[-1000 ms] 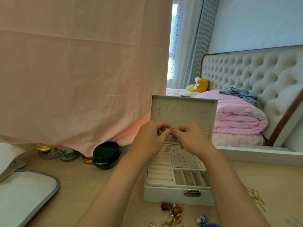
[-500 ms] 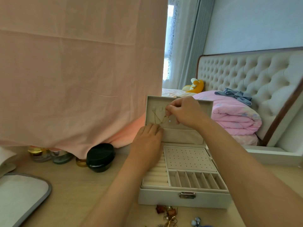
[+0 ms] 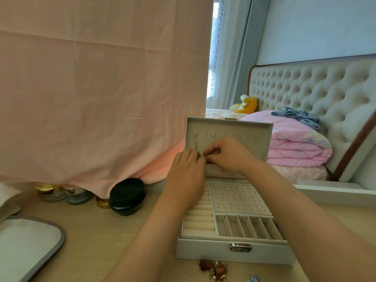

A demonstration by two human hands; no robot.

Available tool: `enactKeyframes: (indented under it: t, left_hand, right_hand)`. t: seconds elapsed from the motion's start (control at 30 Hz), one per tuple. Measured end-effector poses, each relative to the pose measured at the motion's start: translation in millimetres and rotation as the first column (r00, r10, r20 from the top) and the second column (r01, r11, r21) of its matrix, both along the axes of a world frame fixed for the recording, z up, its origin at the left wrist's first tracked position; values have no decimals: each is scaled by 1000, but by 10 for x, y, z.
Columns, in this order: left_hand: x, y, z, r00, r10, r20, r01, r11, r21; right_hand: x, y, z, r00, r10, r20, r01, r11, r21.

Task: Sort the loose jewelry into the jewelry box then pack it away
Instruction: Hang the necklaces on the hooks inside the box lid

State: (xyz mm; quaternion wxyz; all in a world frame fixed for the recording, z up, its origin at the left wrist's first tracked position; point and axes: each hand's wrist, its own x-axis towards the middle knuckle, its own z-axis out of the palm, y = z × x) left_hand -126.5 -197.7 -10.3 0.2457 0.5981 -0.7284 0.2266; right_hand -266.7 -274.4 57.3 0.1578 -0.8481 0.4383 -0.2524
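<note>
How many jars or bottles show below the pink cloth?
4, in a row left to right: yellowish bottle, clear glass jar, small gold-capped one, black round jar. The pink cloth may hide more.

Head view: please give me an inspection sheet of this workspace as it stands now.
Surface: light wooden table.
Job's things: jewelry box open, lid upright; chain hangs from leftmost lid hook; loose jewelry lies in front of the box.
Clutter: black jar, glass bottles, grey-edged tray; pink cloth hangs over them.
Grippers: left hand and right hand both pinch at the chain's lower end.
Cables: nothing seen.
Surroundings: bed, pink quilt, plush toy, curtain.
</note>
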Motion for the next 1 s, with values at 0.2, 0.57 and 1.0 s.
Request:
enactKeyframes:
  t: [0.2,0.57,1.0]
  left_hand:
    - [39,-17,6,1000,13,28,-12,1000,-20]
    - [126,610,379,953,-149,-263,169,984,54]
    - [804,1933,83,955,117,-274,45,852,521]
  right_hand:
    - [-18,70,-106,998,47,-39,-46,998,30]
    - [-174,603,59,995,51,88,-45,997,-68]
    - [385,2008,-386,930,327,-170,-301,940,163]
